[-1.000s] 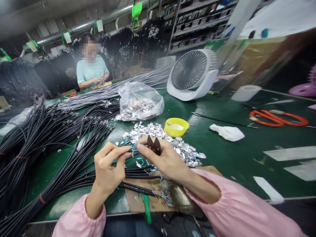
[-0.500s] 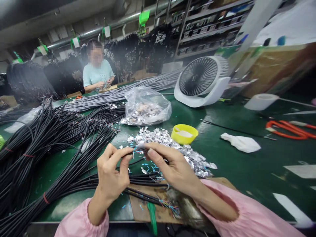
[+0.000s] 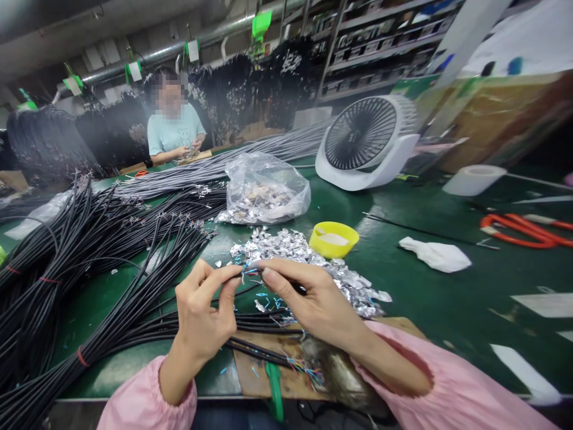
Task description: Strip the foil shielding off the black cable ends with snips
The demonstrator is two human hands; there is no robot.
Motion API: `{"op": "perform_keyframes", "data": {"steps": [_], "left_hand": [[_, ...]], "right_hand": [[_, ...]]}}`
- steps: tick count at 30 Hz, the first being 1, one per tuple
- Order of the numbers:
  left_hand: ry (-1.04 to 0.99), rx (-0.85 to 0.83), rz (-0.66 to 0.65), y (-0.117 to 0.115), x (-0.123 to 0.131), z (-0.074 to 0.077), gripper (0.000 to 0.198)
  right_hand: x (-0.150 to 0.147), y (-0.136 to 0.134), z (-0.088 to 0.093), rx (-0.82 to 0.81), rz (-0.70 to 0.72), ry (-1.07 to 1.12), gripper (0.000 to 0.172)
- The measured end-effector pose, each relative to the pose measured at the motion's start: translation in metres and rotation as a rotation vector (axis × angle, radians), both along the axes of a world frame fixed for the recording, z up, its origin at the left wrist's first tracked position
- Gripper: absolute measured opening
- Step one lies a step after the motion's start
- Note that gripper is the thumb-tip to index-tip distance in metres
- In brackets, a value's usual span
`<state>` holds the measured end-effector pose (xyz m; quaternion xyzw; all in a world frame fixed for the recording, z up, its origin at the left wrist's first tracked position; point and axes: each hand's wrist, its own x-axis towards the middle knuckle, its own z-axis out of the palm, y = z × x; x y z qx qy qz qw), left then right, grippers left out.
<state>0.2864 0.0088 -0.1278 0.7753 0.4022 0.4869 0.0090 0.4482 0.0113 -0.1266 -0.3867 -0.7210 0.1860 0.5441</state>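
My left grip point(image 3: 203, 303) and right grip point(image 3: 316, 298) both pinch thin wires point(image 3: 250, 271), near foil scraps point(image 3: 286, 246). Likely separating strands; next I'd need steady hold, careful spreading.

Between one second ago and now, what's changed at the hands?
The right hand has turned: the dark blades that stood up from it no longer show. It and the left hand still pinch at the coloured wires. The yellow dish and white fan kept their places.
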Motion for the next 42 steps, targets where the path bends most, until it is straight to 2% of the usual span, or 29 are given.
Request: {"op": "perform_keyframes", "data": {"steps": [7, 11, 13, 18, 22, 26, 28, 30, 34, 36, 39, 42], "left_hand": [[0.025, 0.015, 0.042, 0.000, 0.003, -0.003, 0.018], [-0.117, 0.060, 0.089, 0.000, 0.005, -0.005, 0.010], [-0.179, 0.016, 0.081, 0.000, 0.006, -0.005, 0.007], [-0.281, -0.259, 0.003, -0.002, 0.009, -0.003, 0.018], [-0.416, -0.561, -0.156, -0.002, 0.009, 0.005, 0.033], [-0.557, -0.954, -0.367, 0.001, 0.006, 0.016, 0.047], [-0.587, -1.063, -0.414, 0.002, 0.005, 0.018, 0.049], [-0.603, -1.007, -0.395, 0.002, 0.005, 0.017, 0.046], [-0.517, -0.640, -0.190, 0.000, 0.010, 0.005, 0.025], [-0.420, -0.512, -0.135, -0.001, 0.012, -0.001, 0.016], [-0.318, -0.455, -0.144, -0.001, 0.012, -0.005, 0.011], [-0.285, -0.545, -0.204, 0.002, 0.012, -0.002, 0.019]], "right_hand": [[0.002, 0.001, 0.001, -0.019, -0.017, -0.010, 0.034], [0.002, -0.001, 0.000, 0.000, -0.048, -0.007, 0.033], [0.001, -0.001, 0.000, 0.037, -0.070, -0.009, 0.031], [-0.001, -0.003, -0.001, 0.175, -0.125, -0.049, 0.025], [-0.001, -0.004, -0.003, 0.239, -0.162, -0.075, 0.020], [-0.001, -0.003, -0.005, 0.200, -0.114, -0.052, 0.020], [-0.001, -0.003, -0.005, 0.140, -0.095, -0.013, 0.022], [-0.001, -0.001, -0.004, 0.042, -0.094, 0.041, 0.027], [-0.001, 0.000, 0.000, -0.131, -0.064, 0.158, 0.046], [-0.001, 0.001, 0.002, -0.148, -0.067, 0.158, 0.046], [-0.001, 0.003, 0.000, -0.099, -0.079, 0.141, 0.040], [-0.002, 0.007, -0.004, -0.116, 0.047, 0.205, 0.037]]}}
